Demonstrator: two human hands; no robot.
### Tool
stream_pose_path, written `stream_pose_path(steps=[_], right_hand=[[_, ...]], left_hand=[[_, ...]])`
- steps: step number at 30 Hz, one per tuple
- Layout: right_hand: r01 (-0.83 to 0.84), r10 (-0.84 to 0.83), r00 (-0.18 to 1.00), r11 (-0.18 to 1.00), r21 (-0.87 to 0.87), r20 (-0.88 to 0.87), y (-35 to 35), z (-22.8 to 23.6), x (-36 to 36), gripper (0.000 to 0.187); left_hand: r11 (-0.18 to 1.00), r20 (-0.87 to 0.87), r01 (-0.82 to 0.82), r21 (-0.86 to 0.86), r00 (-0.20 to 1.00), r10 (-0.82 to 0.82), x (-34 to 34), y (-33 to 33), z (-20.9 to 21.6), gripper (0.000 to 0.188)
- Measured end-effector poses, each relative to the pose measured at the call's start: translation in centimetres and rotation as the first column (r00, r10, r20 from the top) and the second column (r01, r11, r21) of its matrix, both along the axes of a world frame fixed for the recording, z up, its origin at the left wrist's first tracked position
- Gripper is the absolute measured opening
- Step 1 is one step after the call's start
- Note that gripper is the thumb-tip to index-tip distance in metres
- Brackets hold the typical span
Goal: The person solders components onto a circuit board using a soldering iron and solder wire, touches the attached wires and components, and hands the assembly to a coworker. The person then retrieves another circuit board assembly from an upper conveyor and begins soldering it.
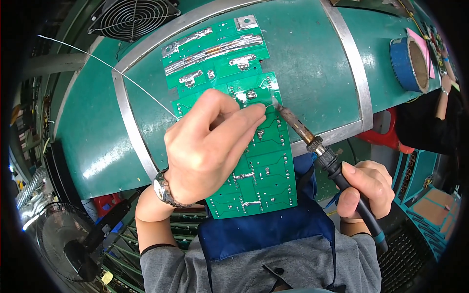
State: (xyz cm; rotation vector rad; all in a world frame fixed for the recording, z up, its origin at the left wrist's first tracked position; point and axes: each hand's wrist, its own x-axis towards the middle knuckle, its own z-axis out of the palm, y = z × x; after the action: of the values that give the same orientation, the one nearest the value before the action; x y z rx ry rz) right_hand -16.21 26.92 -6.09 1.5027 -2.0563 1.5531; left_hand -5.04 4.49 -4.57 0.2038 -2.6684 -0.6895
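Observation:
A green circuit board [273, 180] with shiny solder joints lies lengthwise in front of me, its near end overhanging the table edge. Over its middle, my left hand [207, 141] is closed in a pinch on a thin solder wire [132, 80], whose tail runs out to the upper left. In my right hand [366, 190] is a soldering iron [337, 171], gripped by its black handle. The iron's tip meets the board's right edge, close beside the wire end at my left fingertips. My left hand hides part of the board.
A green table [312, 63] has metal strips [352, 63] across it. A black fan with a wire guard [134, 19] stands at the far left, another fan [66, 239] at lower left. A blue tape roll [409, 65] sits at right, near another person's arm [442, 105] and a red stool [386, 134].

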Motion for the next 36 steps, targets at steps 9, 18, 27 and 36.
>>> stream_pose_path(steps=[9, 18, 27, 36], right_hand=[[0.071, -0.069, 0.996, 0.997, -0.03, 0.061, 1.2, 0.5, 1.0, 0.03], [0.019, -0.019, 1.0, 1.0, 0.007, 0.015, 1.2, 0.4, 2.2, 0.028], [0.139, -0.138, 0.989, 0.99, -0.011, 0.05, 2.6, 0.9, 3.1, 0.029], [0.045, -0.044, 0.999, 0.999, -0.017, 0.02, 2.4, 0.7, 3.9, 0.027]], left_hand=[[0.998, -0.005, 0.046, 0.052, 0.999, -0.046, 1.0, 0.2, 1.1, 0.022], [0.993, 0.026, 0.107, 0.056, 0.994, -0.108, 1.2, 0.4, 0.3, 0.023], [0.992, 0.023, 0.12, 0.042, 0.992, -0.121, 2.4, 0.5, 1.5, 0.024], [0.986, 0.091, 0.163, 0.015, 0.982, -0.164, 2.5, 0.9, 1.3, 0.025]])
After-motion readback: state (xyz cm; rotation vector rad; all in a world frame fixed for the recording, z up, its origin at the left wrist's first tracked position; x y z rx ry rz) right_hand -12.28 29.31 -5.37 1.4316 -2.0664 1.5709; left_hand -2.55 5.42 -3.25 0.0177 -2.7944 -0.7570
